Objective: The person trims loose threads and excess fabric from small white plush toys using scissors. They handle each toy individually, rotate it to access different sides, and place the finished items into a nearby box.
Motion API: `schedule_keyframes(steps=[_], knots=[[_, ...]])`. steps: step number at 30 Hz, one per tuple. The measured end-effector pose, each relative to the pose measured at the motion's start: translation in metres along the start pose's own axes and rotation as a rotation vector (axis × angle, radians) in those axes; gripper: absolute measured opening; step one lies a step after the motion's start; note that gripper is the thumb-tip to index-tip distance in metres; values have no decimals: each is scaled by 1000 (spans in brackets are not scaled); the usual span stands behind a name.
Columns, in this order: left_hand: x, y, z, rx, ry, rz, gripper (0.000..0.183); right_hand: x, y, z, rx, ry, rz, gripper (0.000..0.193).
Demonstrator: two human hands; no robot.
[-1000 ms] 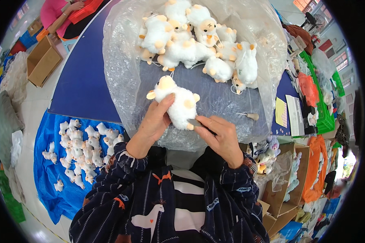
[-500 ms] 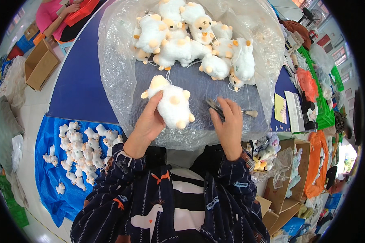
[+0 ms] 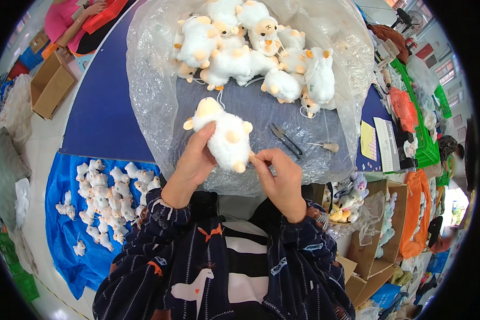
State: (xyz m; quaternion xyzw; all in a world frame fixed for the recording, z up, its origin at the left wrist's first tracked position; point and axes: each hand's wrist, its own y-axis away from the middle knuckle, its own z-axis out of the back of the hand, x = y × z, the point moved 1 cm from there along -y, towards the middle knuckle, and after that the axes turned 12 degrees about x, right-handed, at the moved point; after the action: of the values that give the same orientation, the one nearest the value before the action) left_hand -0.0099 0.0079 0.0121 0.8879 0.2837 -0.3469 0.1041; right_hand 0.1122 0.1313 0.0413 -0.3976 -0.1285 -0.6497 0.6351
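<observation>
A white plush sheep toy with cream feet and a hanging loop is gripped along its left side by my left hand. My right hand pinches the toy's lower right foot between thumb and forefinger. On the plastic sheeting to the right lie small black thread snips, and beside them an awl with a pale handle. A heap of similar plush sheep fills the far side of the sheeting.
Clear plastic sheeting covers part of the dark blue table. More small plush toys lie on a blue tarp at lower left. Cardboard boxes stand at lower right. Another person in pink sits at far left.
My right hand has put down the thread snips and moved left and nearer to the toy, taking its foot. My left hand keeps hold of the toy in nearly the same place.
</observation>
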Motion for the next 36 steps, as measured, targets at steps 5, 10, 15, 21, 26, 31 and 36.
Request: schedule_keyframes(steps=[5,10,15,21,26,31,36], knots=[[2,1,3,21,0,-3,43,-7,6,0,127,-694,-272,12],[5,-2,2,22,18,-3,43,-15,10,1,86,-1150,-315,14],[-1,-4,5,36,130,-30,43,-35,4,24,-51,-164,-278,15],[-1,-6,5,-19,174,-29,43,-61,-9,17,12,595,-102,24],[1,-8,10,-55,238,-23,45,-66,-14,17,-20,405,-132,22],[0,-8,8,-53,250,-33,45,-37,-4,12,-108,129,0,24],[2,-8,8,-58,241,-38,46,-22,-2,2,-105,158,16,31]])
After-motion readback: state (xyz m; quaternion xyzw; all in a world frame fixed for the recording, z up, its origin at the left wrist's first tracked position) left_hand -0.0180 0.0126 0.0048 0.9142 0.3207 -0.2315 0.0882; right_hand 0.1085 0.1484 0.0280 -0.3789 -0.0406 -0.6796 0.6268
